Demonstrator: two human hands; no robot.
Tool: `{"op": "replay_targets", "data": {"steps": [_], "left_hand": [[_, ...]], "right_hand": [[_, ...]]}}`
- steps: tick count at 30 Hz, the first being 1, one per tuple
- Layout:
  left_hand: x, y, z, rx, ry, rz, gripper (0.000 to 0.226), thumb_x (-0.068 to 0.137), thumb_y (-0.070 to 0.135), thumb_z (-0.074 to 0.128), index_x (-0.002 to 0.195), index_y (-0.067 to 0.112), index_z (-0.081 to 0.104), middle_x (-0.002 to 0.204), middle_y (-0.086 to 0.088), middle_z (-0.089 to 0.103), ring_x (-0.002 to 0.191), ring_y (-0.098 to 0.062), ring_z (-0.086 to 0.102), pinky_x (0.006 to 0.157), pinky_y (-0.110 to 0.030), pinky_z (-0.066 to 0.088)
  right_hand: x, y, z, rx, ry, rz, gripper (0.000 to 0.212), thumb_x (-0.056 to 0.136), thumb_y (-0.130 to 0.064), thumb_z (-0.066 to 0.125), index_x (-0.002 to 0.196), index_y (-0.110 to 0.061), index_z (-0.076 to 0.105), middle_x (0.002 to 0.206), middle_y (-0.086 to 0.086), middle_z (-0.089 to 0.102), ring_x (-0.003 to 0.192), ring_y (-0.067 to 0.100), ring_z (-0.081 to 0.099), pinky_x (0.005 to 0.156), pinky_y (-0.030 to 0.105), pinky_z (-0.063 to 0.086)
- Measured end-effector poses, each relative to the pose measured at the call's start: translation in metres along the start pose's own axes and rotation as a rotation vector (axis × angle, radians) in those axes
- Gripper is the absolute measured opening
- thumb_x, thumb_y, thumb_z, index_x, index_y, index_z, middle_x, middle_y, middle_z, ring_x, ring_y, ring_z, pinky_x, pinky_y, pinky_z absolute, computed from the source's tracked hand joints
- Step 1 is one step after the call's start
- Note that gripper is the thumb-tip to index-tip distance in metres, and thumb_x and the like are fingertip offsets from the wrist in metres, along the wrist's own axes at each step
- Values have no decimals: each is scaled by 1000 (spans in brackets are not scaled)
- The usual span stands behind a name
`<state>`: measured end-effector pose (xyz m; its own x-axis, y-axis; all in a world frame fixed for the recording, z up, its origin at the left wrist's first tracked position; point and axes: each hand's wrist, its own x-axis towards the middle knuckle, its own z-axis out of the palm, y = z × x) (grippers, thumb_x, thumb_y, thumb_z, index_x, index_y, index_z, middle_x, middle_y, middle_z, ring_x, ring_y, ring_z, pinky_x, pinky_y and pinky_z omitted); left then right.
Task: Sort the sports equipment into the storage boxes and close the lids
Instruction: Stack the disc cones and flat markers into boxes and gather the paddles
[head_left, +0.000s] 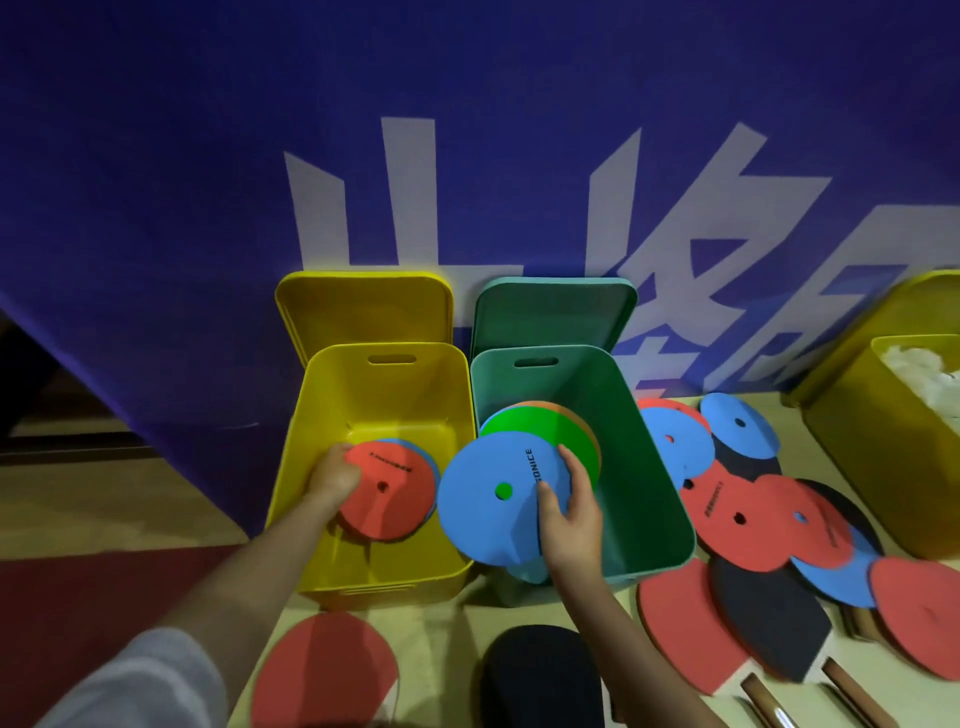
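At frame centre the right hand (569, 512) grasps a blue disc (493, 499) by its rim, fingers (574, 467) spread over its face, holding it over the near-left corner of the green box (654, 493). In the yellow box (332, 395) at centre left, the left hand (335, 475) grips a red disc (389, 491) at its edge. These discs look thin, light and slightly flexible, so an edge pinch should serve best. Both lids stand open behind, leaving clear room above. More discs and paddles (769, 618) crowd the table (447, 654) at lower right.
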<state>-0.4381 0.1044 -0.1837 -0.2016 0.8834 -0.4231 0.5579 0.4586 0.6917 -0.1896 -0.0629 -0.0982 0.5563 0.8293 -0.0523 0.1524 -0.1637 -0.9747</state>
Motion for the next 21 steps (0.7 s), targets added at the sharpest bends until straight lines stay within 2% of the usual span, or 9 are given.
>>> {"op": "replay_targets", "data": {"steps": [3,6,8,11,14,17,21], "left_hand": [[13,-11,4,50,-81,-56,35,89,6,52,122,-4,57,120,-27,61,108,-39,60,91,-44,49],[13,5,-1,-90,-142,-63,53,93,22,55,140,4,40,138,-22,48,122,-36,51,103,-46,42],[-17,35,-21,-103,-94,72,50,93,25,55,140,13,42,141,-16,46,127,-32,46,105,-39,38],[-44,55,-52,-12,24,325,42,92,19,57,133,14,52,139,-15,48,129,-29,44,104,-34,35],[-63,49,-76,87,151,440,40,91,15,58,131,12,54,134,-20,47,127,-34,43,105,-36,34],[-66,33,-86,164,246,429,49,92,15,55,139,10,44,139,-21,41,128,-39,37,107,-42,29],[-56,6,-82,144,96,370,58,98,14,43,151,15,20,149,-17,36,127,-37,44,100,-43,38]], "right_hand": [[0,0,-1,-5,3,10,43,94,-12,56,135,-23,49,121,-10,52,112,8,48,94,25,39],[0,0,-1,1,3,16,42,95,-12,56,135,-24,49,121,-9,52,113,10,48,93,26,39],[-2,-1,-2,-4,-9,-3,42,95,-12,55,135,-24,49,121,-9,52,113,9,49,92,26,40],[-3,-4,-3,-34,-52,-52,42,95,-12,55,135,-24,48,121,-10,52,113,9,49,90,25,40],[-2,-8,1,-61,-78,-82,42,95,-10,55,134,-22,49,124,-8,52,117,13,49,94,29,41],[3,-20,15,-48,-97,-94,42,94,-7,55,134,-18,51,123,-7,53,120,17,51,97,30,40],[18,-47,55,-114,-217,-206,44,94,-9,54,137,-17,48,132,-4,54,122,14,50,98,24,37]]}}
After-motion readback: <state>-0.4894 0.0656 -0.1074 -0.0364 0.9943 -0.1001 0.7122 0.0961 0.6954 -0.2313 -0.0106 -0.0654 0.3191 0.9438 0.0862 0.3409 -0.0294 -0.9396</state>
